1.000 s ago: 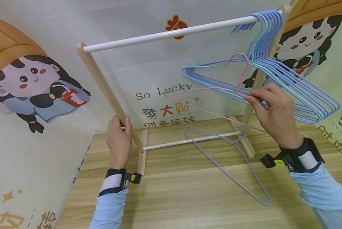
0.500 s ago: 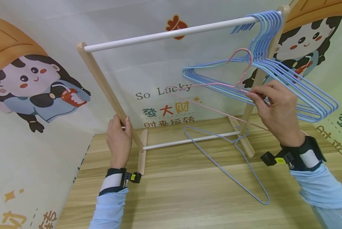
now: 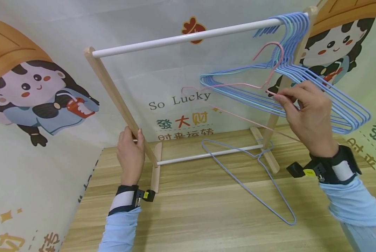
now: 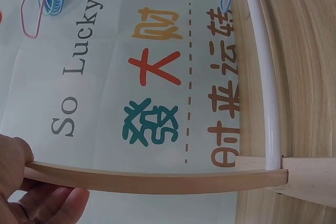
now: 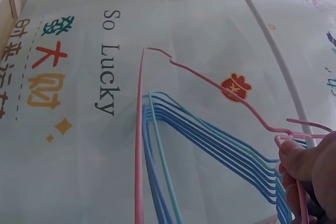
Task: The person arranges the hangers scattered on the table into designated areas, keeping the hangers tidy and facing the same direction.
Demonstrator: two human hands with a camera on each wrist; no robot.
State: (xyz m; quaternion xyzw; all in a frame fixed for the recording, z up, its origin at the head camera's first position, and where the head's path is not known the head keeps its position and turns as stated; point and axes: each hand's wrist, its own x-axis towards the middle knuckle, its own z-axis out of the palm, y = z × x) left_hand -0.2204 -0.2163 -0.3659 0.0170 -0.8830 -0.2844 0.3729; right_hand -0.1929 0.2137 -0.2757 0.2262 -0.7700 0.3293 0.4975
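Note:
A pink wire hanger [image 3: 238,84] is pinched near its neck by my right hand [image 3: 311,117], its hook raised just below the white top rail [image 3: 188,36]. It overlaps a bunch of blue and turquoise hangers [image 3: 329,101] that hang from that rail's right end. My left hand [image 3: 131,155] grips the left wooden post [image 3: 113,92] of the rack low down; in the left wrist view the thumb and fingers [image 4: 58,203] lie on either side of the post [image 4: 157,182]. The right wrist view shows the pink hanger [image 5: 139,145] in front of the blue hangers [image 5: 210,150].
A single blue hanger [image 3: 238,178] leans across the lower white bar [image 3: 188,158], one corner toward the front of the wood-grain table [image 3: 207,227]. Wooden feet [image 3: 266,154] carry the rack. A printed backdrop [image 3: 162,77] stands behind and at both sides.
My right hand has moved up slightly with the pink hanger, so its hook sits higher and nearer the top rail. My left hand keeps its place on the post.

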